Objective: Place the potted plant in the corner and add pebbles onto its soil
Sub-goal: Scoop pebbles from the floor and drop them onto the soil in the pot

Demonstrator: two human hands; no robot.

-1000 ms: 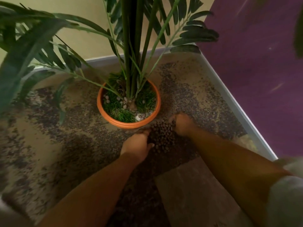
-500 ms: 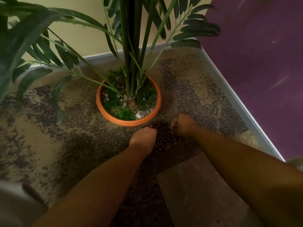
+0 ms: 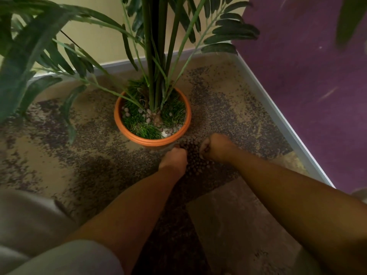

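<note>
The potted plant stands on the floor near the room's corner, with tall green stems and fronds in an orange pot (image 3: pixel 127 132). Green grass-like cover and a few pale pebbles (image 3: pixel 148 116) lie on its soil. In front of the pot sits a small heap of dark round pebbles (image 3: pixel 193 158). My left hand (image 3: pixel 174 158) is at the heap's left side, its fingers curled down into it and hidden. On the heap's right side my right hand (image 3: pixel 215 147) is curled like a fist.
A yellow wall (image 3: pixel 95 42) and a purple wall (image 3: pixel 307 76) meet behind the plant, edged by a grey skirting (image 3: pixel 278 116). The mottled brown floor (image 3: pixel 59 155) spreads to the left. Long fronds (image 3: pixel 29 56) hang over the left side. My pale clothing (image 3: pixel 29 225) fills the bottom left.
My left hand has slid right toward the heap, so both hands now sit closer together around the dark pebbles. The pot has not moved.
</note>
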